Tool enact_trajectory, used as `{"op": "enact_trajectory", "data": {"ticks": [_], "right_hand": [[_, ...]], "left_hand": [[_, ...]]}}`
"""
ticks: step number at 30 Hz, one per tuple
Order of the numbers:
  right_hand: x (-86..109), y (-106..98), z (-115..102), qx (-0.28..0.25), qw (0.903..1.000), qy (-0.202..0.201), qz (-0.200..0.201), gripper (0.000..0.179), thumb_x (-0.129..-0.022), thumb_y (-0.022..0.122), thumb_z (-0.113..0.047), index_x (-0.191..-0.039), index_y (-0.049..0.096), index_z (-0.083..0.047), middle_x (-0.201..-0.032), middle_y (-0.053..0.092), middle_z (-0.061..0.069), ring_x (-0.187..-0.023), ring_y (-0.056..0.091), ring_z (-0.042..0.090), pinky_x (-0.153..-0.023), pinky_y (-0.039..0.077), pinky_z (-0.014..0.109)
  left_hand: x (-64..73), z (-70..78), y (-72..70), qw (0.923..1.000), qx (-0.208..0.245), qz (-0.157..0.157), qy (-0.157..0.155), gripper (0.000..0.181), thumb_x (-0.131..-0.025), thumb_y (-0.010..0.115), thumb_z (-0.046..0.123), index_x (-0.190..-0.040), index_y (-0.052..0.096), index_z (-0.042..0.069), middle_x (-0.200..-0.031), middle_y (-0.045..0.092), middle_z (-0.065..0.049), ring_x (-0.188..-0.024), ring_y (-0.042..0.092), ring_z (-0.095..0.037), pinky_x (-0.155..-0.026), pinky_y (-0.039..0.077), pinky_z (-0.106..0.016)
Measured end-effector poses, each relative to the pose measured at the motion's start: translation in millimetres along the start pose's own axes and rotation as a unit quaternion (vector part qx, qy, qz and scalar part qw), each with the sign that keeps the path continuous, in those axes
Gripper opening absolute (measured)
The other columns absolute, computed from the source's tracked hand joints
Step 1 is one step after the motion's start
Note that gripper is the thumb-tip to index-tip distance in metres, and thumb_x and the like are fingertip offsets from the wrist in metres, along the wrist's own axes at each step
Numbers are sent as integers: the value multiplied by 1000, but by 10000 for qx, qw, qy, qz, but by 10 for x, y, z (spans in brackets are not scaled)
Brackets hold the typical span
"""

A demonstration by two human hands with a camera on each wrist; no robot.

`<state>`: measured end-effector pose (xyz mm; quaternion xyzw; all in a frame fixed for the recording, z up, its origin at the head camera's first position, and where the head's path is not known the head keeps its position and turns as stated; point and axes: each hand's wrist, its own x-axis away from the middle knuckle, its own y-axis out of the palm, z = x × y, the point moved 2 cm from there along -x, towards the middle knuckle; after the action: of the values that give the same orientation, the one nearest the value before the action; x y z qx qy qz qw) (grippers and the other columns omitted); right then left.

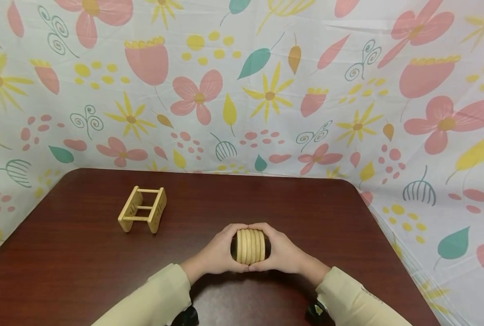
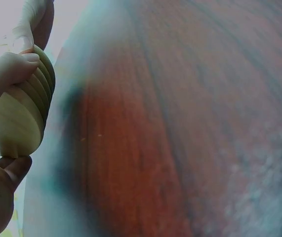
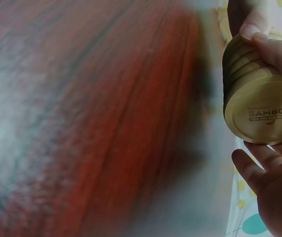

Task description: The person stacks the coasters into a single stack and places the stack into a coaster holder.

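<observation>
A stack of several round bamboo coasters (image 1: 250, 246) stands on edge between both hands, above the near middle of the table. My left hand (image 1: 219, 253) grips its left side and my right hand (image 1: 283, 251) its right side, thumb tips almost meeting along the near edge. In the left wrist view a plain round face of the coasters (image 2: 17, 121) shows beneath the thumb. The right wrist view shows the opposite face of the coasters (image 3: 259, 108), printed with the word BAMBOO, and the fingers curve under the rim.
A small wooden rack (image 1: 157, 212) with slotted sides and crossbars stands on the dark red-brown table (image 1: 83, 258), to the left and farther back than the hands. Behind the table hangs a flower-print cloth (image 1: 234, 81), which also borders both sides.
</observation>
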<state>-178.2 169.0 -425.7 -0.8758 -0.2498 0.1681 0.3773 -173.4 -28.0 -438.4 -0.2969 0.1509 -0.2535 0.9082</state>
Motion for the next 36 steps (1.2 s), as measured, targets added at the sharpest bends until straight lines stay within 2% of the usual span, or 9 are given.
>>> {"op": "enact_trajectory", "data": {"ticks": [9, 21, 28, 36], "right_hand": [[-46, -36, -91, 38, 9996, -251, 100, 89, -63, 82, -54, -136, 39, -27, -124, 54, -12, -107, 55, 6, -91, 48, 32], [-142, -26, -195, -49, 9989, -431, 171, 87, -62, 84, -51, -134, 40, -30, -125, 55, -12, -110, 56, 7, -92, 48, 31], [-234, -18, -260, -199, 9984, -518, 69, 87, -62, 84, -50, -134, 40, -31, -125, 55, -11, -110, 57, 7, -92, 49, 30], [-357, -6, -350, -197, 9981, -588, 9, 86, -62, 85, -49, -134, 41, -31, -125, 55, -12, -110, 56, 6, -93, 48, 30]], "left_hand": [[23, 46, -78, 9997, -112, 159, 126, 88, -66, 85, 30, -139, 37, 16, -132, 47, 0, -113, 52, -16, -94, 46, -37], [84, 99, -248, 9996, -91, 233, 142, 90, -65, 87, 28, -139, 38, 12, -133, 48, -4, -114, 52, -18, -95, 45, -40], [111, 67, -341, 9991, -127, 329, 216, 90, -64, 87, 30, -137, 39, 11, -131, 48, -4, -113, 53, -18, -94, 47, -40], [158, 50, -467, 9991, -102, 409, 91, 90, -64, 88, 29, -137, 39, 11, -131, 48, -4, -113, 54, -19, -93, 47, -39]]}}
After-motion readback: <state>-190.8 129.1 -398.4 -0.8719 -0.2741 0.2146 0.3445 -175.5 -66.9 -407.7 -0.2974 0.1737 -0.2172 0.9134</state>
